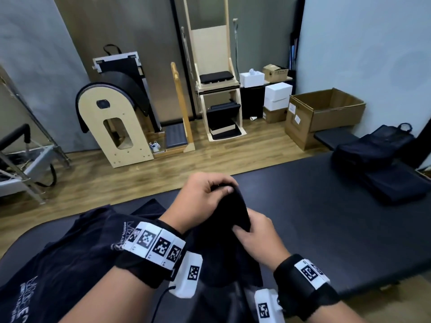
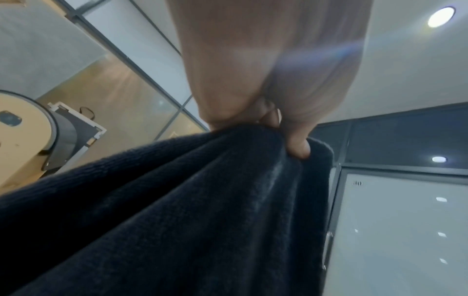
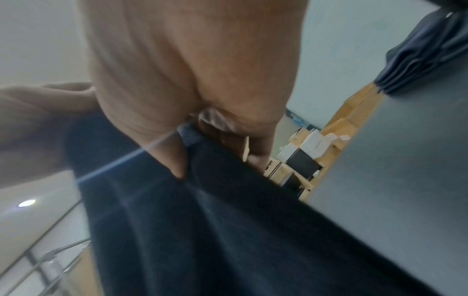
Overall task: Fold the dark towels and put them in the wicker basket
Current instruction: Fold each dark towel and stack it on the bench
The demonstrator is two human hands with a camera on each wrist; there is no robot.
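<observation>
A dark towel [image 1: 229,220] hangs lifted above the black padded table [image 1: 314,201], held by both hands. My left hand [image 1: 205,197] grips its top edge with curled fingers; in the left wrist view the fingers [image 2: 296,144] pinch the towel [image 2: 190,210]. My right hand [image 1: 254,234] pinches the towel a little lower on its right side; the right wrist view shows the thumb [image 3: 174,160] pressed into the cloth [image 3: 215,230]. More dark cloth with white print [image 1: 60,259] lies on the table at the left. A stack of folded dark towels [image 1: 396,185] sits at the far right. No wicker basket is in view.
A dark bag [image 1: 375,145] sits behind the folded stack. Beyond the table is wooden floor with a wooden barrel-shaped exercise unit [image 1: 116,122], a wooden chair frame [image 1: 219,94], white boxes [image 1: 277,94] and an open cardboard box [image 1: 326,113].
</observation>
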